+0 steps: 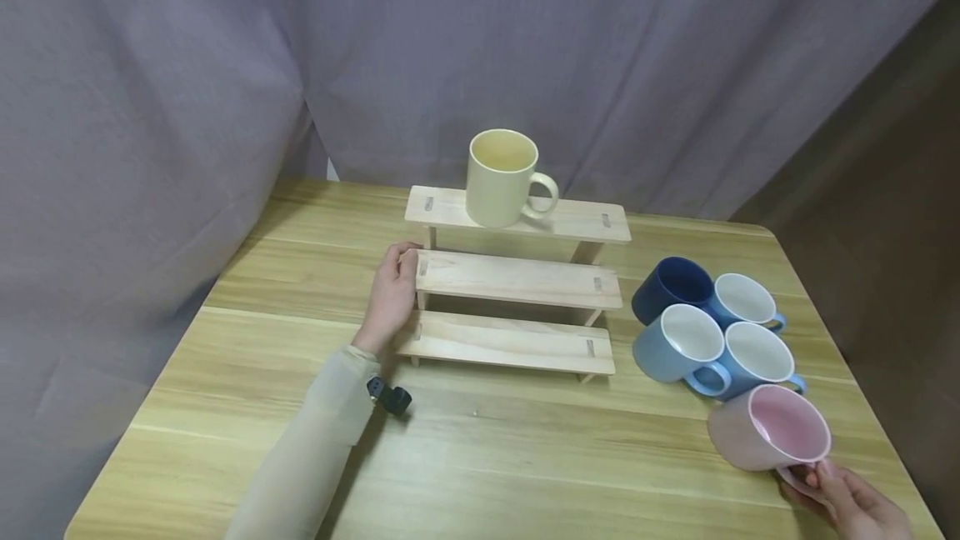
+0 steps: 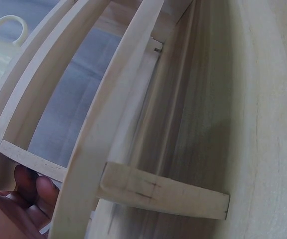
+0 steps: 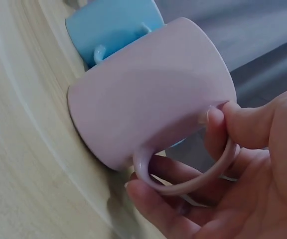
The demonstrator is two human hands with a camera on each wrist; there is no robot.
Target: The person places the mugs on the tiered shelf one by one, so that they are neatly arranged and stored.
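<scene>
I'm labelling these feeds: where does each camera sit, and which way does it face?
Head: on the person's head, facing forward and down at the wooden rack and pink mug; left hand, left sleeve and right hand show.
Left wrist: on that wrist, facing the rack close up; part of the left hand shows.
Right wrist: on that wrist, facing the pink mug; the right hand's fingers show at its handle.
Head and right wrist share the pink mug.
</scene>
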